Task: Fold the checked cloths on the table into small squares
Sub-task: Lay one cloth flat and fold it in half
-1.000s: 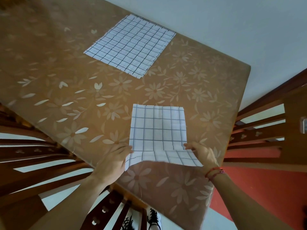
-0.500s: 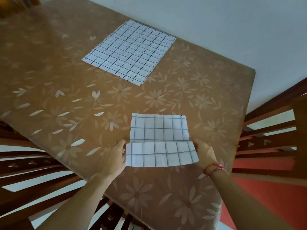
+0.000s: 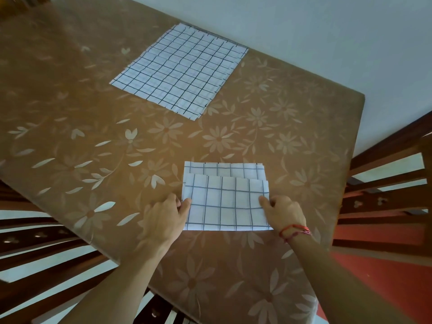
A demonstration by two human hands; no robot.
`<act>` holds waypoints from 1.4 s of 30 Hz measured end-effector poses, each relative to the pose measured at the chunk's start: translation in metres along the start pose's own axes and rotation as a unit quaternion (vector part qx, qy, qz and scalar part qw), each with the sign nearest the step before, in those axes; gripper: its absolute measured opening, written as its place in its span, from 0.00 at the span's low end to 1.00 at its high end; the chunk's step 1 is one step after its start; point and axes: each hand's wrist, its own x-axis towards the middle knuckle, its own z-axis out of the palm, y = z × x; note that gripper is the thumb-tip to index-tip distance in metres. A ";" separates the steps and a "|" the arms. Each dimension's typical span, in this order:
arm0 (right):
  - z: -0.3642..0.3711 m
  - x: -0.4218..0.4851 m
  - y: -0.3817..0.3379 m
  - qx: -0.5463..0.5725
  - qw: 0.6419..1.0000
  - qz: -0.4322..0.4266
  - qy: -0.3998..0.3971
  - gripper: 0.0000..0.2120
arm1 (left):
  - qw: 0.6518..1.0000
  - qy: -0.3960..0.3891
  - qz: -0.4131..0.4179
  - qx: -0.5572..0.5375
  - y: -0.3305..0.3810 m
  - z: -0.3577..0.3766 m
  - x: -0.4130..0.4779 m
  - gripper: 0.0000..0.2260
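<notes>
Head camera: two bare arms reach in from the bottom. The left hand (image 3: 163, 218) is at the left side of the small checked cloth (image 3: 226, 206). Its thumb (image 3: 187, 203) sits on top of the cloth's edge and its fingers curl at that edge, so it pinches the cloth. The right hand (image 3: 284, 213) is at the right side of the small cloth. Its thumb (image 3: 264, 199) also lies on top and its fingers curl at the edge, so it pinches the cloth too. A red string band (image 3: 295, 231) goes round the right wrist, just behind that hand.

The small cloth is between the two hands and touches both. It is white with dark lines. It is folded over on itself. The top part ends a little short, so a thin strip of the bottom part shows on the far side. I cannot tell if the top part lies fully flat.

Under the small cloth is a brown table (image 3: 93, 113) with pale flowers on it. Dark wooden chairs stand to the left (image 3: 35, 253) and to the right (image 3: 385, 195) of the small cloth.

Far beyond the small cloth, and a bit to its left, a big checked cloth (image 3: 182, 71) lies spread open and flat, well apart from both hands. Past that is a pale wall (image 3: 327, 31).
</notes>
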 end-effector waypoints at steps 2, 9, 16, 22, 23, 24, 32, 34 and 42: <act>0.001 0.001 -0.003 -0.013 1.000 -0.006 0.014 0.23 | 1.000 0.005 0.009 -0.013 -0.001 -0.001 -0.004 0.15; -0.009 0.015 -0.018 0.032 0.999 -0.008 0.037 0.23 | 0.998 -0.011 0.060 -0.025 -0.007 -0.004 -0.015 0.26; -0.006 0.016 0.004 0.211 0.976 0.004 -0.062 0.25 | 0.997 -0.014 0.067 -0.045 -0.016 -0.004 -0.023 0.26; 0.003 0.011 0.018 0.223 0.975 -0.017 -0.016 0.31 | 0.969 -0.020 -0.017 -0.245 -0.013 0.001 -0.031 0.22; 0.004 0.013 0.017 0.220 0.975 -0.025 -0.010 0.29 | 0.965 -0.017 -0.019 -0.261 -0.014 0.004 -0.030 0.21; 0.003 0.015 0.016 0.208 0.978 -0.027 -0.009 0.25 | 0.962 -0.015 -0.019 -0.273 -0.014 0.005 -0.030 0.20; 0.011 0.025 0.004 0.147 0.989 -0.032 0.004 0.19 | 0.975 -0.002 -0.009 -0.223 -0.020 0.019 -0.021 0.14; 0.011 0.025 0.001 0.140 0.990 -0.024 0.008 0.20 | 0.984 0.002 0.006 -0.177 -0.020 0.022 -0.018 0.13; 0.008 0.027 -0.009 0.118 0.993 -0.016 0.012 0.21 | 0.980 0.096 0.173 0.013 -0.006 0.020 -0.020 0.11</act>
